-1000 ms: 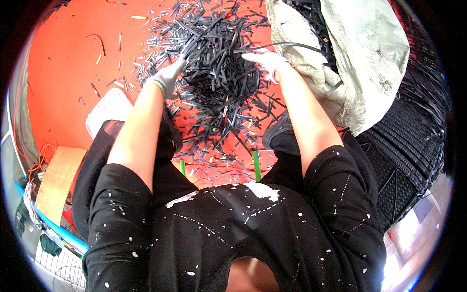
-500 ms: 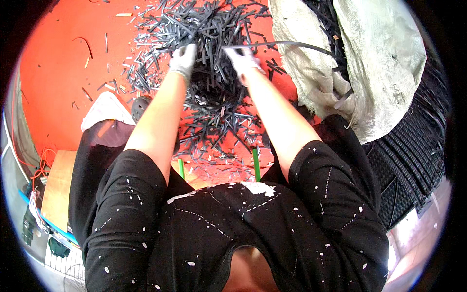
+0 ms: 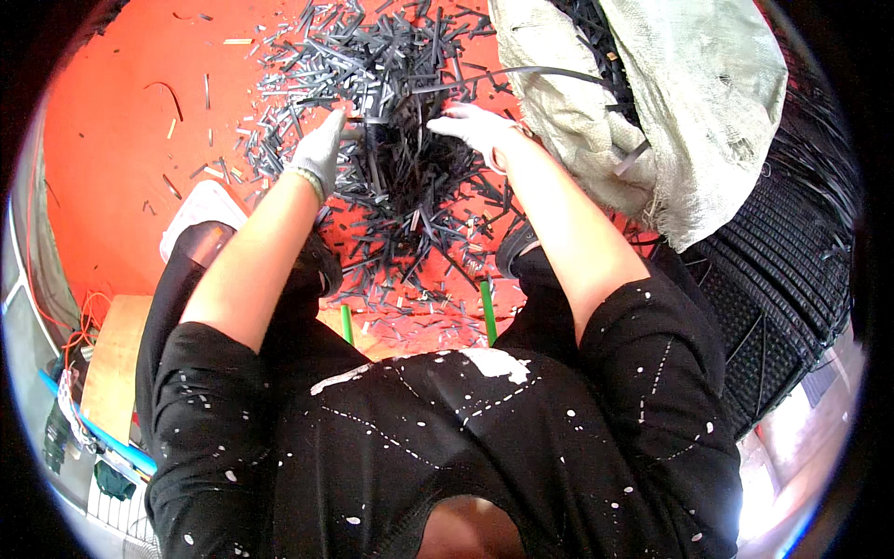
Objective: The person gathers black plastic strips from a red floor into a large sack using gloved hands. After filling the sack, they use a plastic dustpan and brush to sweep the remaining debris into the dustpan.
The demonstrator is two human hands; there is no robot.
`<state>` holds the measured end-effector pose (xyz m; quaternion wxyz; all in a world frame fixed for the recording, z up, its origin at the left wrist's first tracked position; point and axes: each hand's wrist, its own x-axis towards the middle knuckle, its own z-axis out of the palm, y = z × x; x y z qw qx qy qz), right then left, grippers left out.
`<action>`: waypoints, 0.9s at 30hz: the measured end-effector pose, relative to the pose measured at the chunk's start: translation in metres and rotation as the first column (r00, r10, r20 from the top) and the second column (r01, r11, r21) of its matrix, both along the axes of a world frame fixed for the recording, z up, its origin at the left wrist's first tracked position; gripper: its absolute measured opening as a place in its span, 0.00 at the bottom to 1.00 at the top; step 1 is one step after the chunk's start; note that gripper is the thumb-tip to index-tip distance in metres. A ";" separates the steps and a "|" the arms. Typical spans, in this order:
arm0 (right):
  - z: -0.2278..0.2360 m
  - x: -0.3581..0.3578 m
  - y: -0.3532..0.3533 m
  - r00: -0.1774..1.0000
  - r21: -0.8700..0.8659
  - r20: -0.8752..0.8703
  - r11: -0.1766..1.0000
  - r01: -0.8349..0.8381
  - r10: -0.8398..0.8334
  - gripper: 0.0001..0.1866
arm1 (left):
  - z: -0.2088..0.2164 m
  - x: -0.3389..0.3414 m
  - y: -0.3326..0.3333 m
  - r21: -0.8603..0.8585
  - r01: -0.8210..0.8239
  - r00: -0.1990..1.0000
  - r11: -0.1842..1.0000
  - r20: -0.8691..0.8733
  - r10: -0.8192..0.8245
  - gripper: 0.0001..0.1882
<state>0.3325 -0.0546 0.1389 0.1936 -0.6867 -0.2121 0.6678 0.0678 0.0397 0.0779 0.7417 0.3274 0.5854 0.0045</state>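
A heap of short black strips (image 3: 326, 56) lies on the red floor in front of me, with a darker clump (image 3: 407, 140) at its middle between my hands. My left hand (image 3: 321, 154), in a white glove, stands at the clump's left side, thumb up and fingers pointing into the strips; the fingertips are partly hidden. Opposite it, my right hand (image 3: 477, 128), also gloved in white, reaches in from the right with its fingers stretched out and apart. One long curved black strip (image 3: 545, 71) runs from the heap to the sack, above my right hand.
A pale woven sack (image 3: 703, 112) with black strips in its mouth stands at the right. Beside it is a black ribbed woven piece (image 3: 759, 307). Loose scraps lie on the red floor (image 3: 112, 186). A wooden board (image 3: 116, 359) and orange cord (image 3: 93, 312) are at the left.
Both hands have drawn back toward me and spread slightly apart. The dark clump between them shows more plainly. The sack sits a little farther left in view.
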 end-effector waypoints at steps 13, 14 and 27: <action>-0.123 -0.073 -0.029 0.953 -0.126 0.127 0.948 0.292 -0.277 0.53 | -0.062 0.059 -0.092 -0.479 -0.556 0.769 0.679 0.013 0.639 0.32; -0.135 -0.072 -0.031 0.917 -0.012 -0.041 0.918 0.396 -0.396 0.46 | -0.053 0.068 -0.086 -0.593 -0.487 0.752 0.642 0.090 0.653 0.28; 0.024 -0.008 0.000 0.963 -0.194 -0.210 0.972 0.131 -0.171 0.59 | 0.115 0.031 0.003 -0.200 0.136 0.951 0.970 0.300 -0.071 0.22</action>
